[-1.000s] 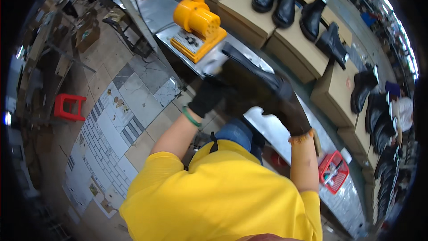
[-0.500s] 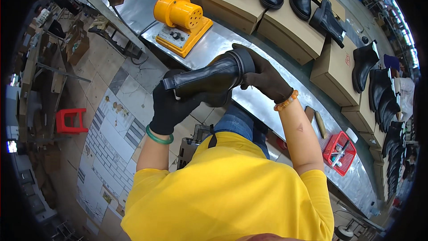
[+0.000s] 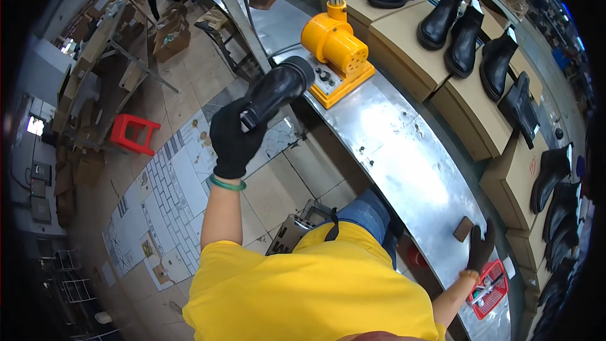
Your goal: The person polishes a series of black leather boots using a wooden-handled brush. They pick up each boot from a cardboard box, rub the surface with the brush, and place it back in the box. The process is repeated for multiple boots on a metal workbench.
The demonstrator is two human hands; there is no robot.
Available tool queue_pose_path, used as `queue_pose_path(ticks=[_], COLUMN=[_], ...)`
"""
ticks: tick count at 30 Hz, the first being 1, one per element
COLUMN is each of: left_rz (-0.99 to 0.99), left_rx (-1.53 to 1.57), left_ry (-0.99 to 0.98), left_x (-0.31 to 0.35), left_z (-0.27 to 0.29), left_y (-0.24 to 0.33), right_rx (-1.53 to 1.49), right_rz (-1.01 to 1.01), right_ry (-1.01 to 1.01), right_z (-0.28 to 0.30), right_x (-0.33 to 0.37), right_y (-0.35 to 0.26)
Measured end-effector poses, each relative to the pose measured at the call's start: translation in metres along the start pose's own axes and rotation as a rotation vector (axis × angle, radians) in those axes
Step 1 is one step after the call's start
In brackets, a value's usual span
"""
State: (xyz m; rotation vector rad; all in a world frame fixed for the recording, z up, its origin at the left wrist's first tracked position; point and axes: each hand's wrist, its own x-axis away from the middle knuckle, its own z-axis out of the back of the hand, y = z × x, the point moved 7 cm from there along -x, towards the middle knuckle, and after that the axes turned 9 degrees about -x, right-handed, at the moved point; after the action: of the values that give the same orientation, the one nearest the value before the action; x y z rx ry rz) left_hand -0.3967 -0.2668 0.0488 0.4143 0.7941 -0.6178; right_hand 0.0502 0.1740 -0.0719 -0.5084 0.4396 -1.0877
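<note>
A black leather ankle boot [image 3: 273,93] is held up in front of me, its heel end toward the upper right. My left hand [image 3: 235,139], in a dark glove, is closed round its upper part. Far to the right, over the metal bench, my gloved right hand [image 3: 483,249] reaches down with thumb and fingers apart. Beside its fingertips lies a brown block [image 3: 463,228]. A red plastic basket [image 3: 500,300] with small items stands by my right wrist. Whatever is directly beneath the right hand is hidden.
A yellow machine [image 3: 338,53] with a control panel stands on the metal bench [image 3: 394,145], close to the boot. Cardboard boxes [image 3: 464,120] bearing several black boots line the bench's far side. A red stool [image 3: 134,134] stands on the floor at left.
My right hand has let go of the boot and moved right to beside the basket. My left hand alone holds the boot, now tilted more upward. The view has shifted, showing the bench lower down.
</note>
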Motion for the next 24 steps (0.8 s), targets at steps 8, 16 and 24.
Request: queue_pose_path(ticks=[8,16,24], left_rz=[-0.09,0.1,0.335], left_rx=[-0.159,-0.015,0.179], left_ry=[0.101,-0.017,-0.052], left_x=[-0.042,-0.072,-0.076], left_z=[-0.017,-0.033,-0.042], left_y=[-0.046,-0.08,-0.107], right_rx=[0.126,0.195,0.124], right_rz=[-0.041,-0.076,-0.173], right_ry=[-0.092,0.066,0.107], right_z=[-0.01,-0.015,-0.012], right_x=[0.033,0.024,0.016], right_y=[0.087,0.101,0.093])
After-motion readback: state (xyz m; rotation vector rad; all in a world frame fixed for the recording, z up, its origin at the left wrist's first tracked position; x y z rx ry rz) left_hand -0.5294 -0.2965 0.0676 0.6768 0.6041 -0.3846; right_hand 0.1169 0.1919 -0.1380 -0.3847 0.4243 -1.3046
